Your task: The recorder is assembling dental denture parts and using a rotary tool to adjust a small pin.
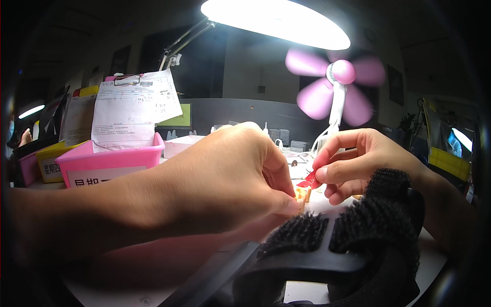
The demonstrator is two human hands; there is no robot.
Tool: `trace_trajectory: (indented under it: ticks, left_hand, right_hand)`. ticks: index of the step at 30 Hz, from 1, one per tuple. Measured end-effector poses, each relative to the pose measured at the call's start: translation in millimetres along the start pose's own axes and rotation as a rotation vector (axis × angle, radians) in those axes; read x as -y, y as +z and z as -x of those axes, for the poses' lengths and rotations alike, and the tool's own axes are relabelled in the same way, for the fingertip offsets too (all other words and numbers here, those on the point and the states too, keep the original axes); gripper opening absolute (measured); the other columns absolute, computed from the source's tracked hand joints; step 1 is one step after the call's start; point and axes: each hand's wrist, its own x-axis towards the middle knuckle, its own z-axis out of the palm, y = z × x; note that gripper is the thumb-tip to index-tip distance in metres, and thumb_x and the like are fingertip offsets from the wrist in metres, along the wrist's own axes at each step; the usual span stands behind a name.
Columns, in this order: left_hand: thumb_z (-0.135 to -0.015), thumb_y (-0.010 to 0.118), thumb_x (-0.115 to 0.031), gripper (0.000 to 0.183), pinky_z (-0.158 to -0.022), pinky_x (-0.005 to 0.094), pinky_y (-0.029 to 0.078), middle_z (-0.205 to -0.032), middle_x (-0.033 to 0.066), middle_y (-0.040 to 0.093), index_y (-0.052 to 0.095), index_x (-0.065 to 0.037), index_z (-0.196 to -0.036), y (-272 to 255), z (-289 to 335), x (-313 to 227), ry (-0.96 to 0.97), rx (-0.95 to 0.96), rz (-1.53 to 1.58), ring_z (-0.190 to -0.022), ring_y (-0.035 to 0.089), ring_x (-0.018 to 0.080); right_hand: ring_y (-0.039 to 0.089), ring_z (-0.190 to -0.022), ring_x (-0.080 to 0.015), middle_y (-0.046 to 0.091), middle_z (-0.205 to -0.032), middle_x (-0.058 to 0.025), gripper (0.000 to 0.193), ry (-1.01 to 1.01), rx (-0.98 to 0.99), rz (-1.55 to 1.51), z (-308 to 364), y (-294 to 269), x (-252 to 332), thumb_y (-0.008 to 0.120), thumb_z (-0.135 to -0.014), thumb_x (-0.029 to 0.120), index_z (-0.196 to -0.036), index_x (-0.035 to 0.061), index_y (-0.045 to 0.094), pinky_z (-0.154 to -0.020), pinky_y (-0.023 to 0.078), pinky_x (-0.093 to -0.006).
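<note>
My left hand (232, 174) reaches in from the left, its thumb and fingers pinched on a small yellowish-tan piece (302, 194) that looks like part of a dental model. Just to its right, my right hand (353, 163) holds a thin, glossy red strip (309, 180) between thumb and forefinger. The strip's lower end is at the top of the yellowish piece; whether they touch, I cannot tell. My left hand covers much of that piece.
Overhead is a bright oval lamp (276, 20). A pink fan (340, 71) stands behind my right hand. On the left, a pink bin (112, 158) holds clipped papers (125, 112), beside a yellow bin (48, 161). A black bristly object (327, 245) fills the lower foreground.
</note>
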Motion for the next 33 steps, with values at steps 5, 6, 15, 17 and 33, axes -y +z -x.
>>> trace_trajectory:
  ticks: [5,6,15,17,33]
  left_hand:
    - [-0.088,0.08,-0.014,0.022,-0.091,0.0329,0.056,-0.093,0.0148,0.079,0.08,0.003,-0.101,-0.7,-1.2,-0.6,0.022,0.0,-0.017,-0.088,0.074,0.0172]
    - [-0.087,0.08,-0.014,0.021,-0.09,0.0327,0.057,-0.093,0.0149,0.079,0.08,0.003,-0.1,-0.7,-1.9,-0.5,0.02,0.0,-0.015,-0.088,0.074,0.0173]
    - [-0.088,0.08,-0.015,0.022,-0.091,0.0327,0.057,-0.093,0.0152,0.08,0.08,0.004,-0.1,-1.0,-0.6,-0.5,0.015,0.008,-0.013,-0.088,0.075,0.0175]
    - [-0.088,0.08,-0.015,0.022,-0.092,0.0326,0.057,-0.093,0.0151,0.08,0.08,0.004,-0.1,-0.6,-1.7,-0.4,0.024,0.011,-0.016,-0.088,0.075,0.0175]
    - [-0.088,0.081,-0.015,0.023,-0.089,0.032,0.057,-0.093,0.0148,0.08,0.08,0.004,-0.102,-0.7,-2.1,-2.4,0.015,-0.005,-0.032,-0.086,0.074,0.0166]
  right_hand:
    - [0.074,-0.077,-0.0172,0.072,-0.097,-0.0151,0.019,0.048,-0.028,0.021,-2.7,3.2,-5.9,0.079,-0.09,0.002,-0.105,-0.0024,0.068,-0.077,0.066,-0.0298]
    - [0.074,-0.077,-0.0172,0.072,-0.097,-0.0151,0.019,0.048,-0.029,0.02,-2.0,3.9,-6.0,0.079,-0.09,0.002,-0.105,-0.0024,0.068,-0.077,0.066,-0.0298]
    - [0.073,-0.08,-0.0155,0.072,-0.098,-0.0123,0.018,0.109,0.028,-0.072,2.2,8.0,-2.2,0.08,-0.09,0.004,-0.103,-0.0011,0.069,-0.073,0.065,-0.0262]
    - [0.073,-0.077,-0.0152,0.073,-0.096,-0.0122,0.021,0.044,-0.003,0.027,0.6,8.7,-4.5,0.081,-0.089,0.006,-0.104,-0.0015,0.069,-0.072,0.065,-0.0243]
    - [0.073,-0.086,-0.0129,0.074,-0.098,-0.0101,0.025,0.053,0.028,0.157,3.2,10.5,-4.2,0.082,-0.091,0.015,-0.104,-0.0023,0.071,-0.081,0.062,-0.0245]
